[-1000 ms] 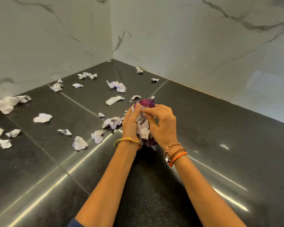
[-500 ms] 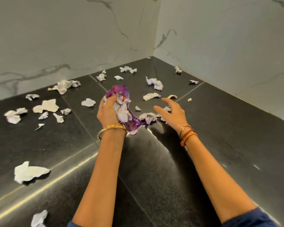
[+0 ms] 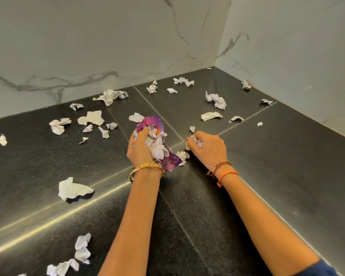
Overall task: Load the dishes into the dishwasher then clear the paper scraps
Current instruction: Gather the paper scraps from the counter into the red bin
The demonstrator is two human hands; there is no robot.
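My left hand (image 3: 140, 149) grips a purple wrapper (image 3: 168, 161) stuffed with crumpled white paper scraps (image 3: 157, 147), held just above the black counter (image 3: 277, 166). To its right, my right hand (image 3: 209, 147) is down on the counter with fingers curled round a white scrap (image 3: 195, 140). Another scrap (image 3: 183, 155) lies between the two hands. Several more white scraps are scattered over the counter, among them a large one (image 3: 73, 189) at the left and a crumpled one (image 3: 216, 100) toward the back.
Marble walls (image 3: 107, 46) meet in a corner at the back right and close off the counter. Scraps cluster along the back wall (image 3: 111, 96), at the left (image 3: 59, 125) and at the near left edge (image 3: 82, 250). No dishes or dishwasher are in view.
My right hand left the wrapper, reached right and down to the counter, and curled round a scrap. The left hand kept the wrapper. The view swung left.
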